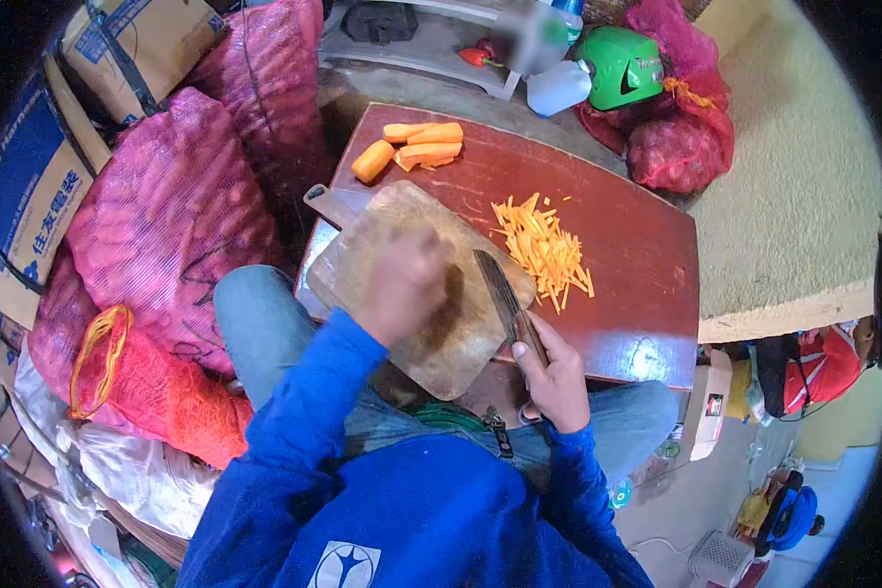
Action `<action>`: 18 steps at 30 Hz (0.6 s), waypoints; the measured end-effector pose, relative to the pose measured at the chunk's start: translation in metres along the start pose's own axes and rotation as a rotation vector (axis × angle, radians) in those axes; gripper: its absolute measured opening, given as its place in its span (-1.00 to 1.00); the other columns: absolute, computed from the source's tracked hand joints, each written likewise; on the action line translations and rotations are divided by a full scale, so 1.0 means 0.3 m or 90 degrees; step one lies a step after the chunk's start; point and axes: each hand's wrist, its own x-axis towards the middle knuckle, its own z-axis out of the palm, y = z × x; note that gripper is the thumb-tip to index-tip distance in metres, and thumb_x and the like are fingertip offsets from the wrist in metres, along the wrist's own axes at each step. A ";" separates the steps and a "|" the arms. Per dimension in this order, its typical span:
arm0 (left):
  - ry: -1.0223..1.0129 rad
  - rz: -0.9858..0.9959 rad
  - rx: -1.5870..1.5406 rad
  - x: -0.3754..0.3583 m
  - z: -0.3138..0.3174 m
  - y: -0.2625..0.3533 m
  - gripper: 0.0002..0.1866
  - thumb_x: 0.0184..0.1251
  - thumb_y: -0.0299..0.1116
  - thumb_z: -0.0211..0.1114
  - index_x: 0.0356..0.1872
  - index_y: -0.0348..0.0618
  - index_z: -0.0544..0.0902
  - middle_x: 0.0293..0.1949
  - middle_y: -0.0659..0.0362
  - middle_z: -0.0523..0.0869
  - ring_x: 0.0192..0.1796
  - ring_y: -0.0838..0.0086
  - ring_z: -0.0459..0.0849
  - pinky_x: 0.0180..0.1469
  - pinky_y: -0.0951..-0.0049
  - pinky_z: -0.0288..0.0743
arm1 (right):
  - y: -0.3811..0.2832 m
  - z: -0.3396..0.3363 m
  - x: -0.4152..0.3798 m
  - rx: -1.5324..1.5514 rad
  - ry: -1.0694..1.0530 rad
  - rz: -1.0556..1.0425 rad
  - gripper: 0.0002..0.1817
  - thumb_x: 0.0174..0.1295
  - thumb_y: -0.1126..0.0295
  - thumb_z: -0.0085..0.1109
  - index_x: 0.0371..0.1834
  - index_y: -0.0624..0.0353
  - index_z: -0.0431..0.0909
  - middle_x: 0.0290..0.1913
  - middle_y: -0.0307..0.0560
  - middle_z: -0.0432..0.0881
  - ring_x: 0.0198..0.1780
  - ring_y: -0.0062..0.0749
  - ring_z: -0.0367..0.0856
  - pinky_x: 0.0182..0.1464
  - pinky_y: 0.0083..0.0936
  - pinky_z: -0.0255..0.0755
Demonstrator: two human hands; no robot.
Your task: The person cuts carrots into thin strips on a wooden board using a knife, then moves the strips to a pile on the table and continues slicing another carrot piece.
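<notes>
In my right hand point(556, 380) is a knife point(503, 294), gripped by its wooden handle, the dark blade angled up and left over the cutting board's right side. My left hand point(407, 286) is over the middle of the wooden cutting board point(402, 211), smeared by motion; its fingers and anything in them cannot be made out. To the right of the board lies a heap of thin carrot sticks point(544, 247). Peeled carrot pieces point(373, 161) and cut carrot slabs point(428, 152) sit at the far left of the red table point(627, 265).
Pink mesh sacks point(171, 206) bulge on the left, beside strapped cardboard boxes point(29, 186). A pale ledge point(794, 235) borders the right. Beyond the table are a green container point(619, 69), a whitish jug point(559, 90) and a red mesh bag point(681, 152).
</notes>
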 end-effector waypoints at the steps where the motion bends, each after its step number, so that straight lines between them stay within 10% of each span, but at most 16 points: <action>1: -0.043 -0.012 -0.033 -0.040 0.054 0.054 -0.72 -0.03 -0.52 0.40 -0.20 -0.14 0.71 -0.20 0.06 0.63 -0.07 0.06 0.66 0.10 0.04 0.43 | 0.000 0.001 0.001 -0.019 -0.001 -0.010 -0.52 0.52 0.41 0.31 0.44 0.36 0.58 0.14 0.30 0.83 0.21 -0.04 0.85 0.24 -0.25 0.63; 18: -0.115 0.028 -0.118 -0.118 0.107 0.106 -0.64 0.04 -0.43 0.47 -0.06 -0.19 0.78 -0.08 0.08 0.65 0.07 0.11 0.60 0.22 0.01 0.40 | -0.048 -0.039 -0.068 -0.187 -0.105 -0.108 -0.43 0.51 0.38 0.26 0.54 0.28 0.44 0.23 0.40 0.72 0.23 0.36 0.73 0.22 0.02 0.64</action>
